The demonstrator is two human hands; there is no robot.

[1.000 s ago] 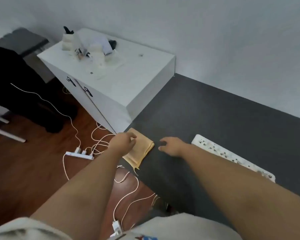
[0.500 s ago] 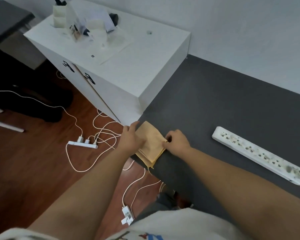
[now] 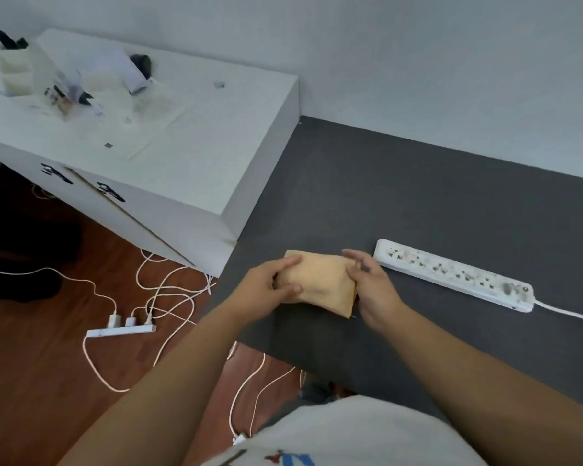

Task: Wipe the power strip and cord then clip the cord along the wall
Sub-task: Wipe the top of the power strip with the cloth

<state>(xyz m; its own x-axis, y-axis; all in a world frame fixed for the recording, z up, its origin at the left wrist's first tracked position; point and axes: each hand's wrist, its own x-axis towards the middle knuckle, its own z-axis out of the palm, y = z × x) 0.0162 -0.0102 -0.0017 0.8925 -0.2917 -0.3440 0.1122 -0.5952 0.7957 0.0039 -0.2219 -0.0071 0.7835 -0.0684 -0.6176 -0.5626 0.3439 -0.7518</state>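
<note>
Holding a soft, floppy cloth (image 3: 320, 280) with both hands: left hand (image 3: 266, 290) pinching one end, right hand (image 3: 371, 290) gripping the other. Looks light, easy to bunch. Dirty power strip (image 3: 451, 275) lying just beside, hard and stiff, cord (image 3: 569, 314) trailing right.

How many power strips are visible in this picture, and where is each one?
2. One dirty white power strip lies on the dark grey surface, to the right of the hands. A second power strip, with chargers plugged in, lies on the wooden floor. Others may be out of view.
</note>
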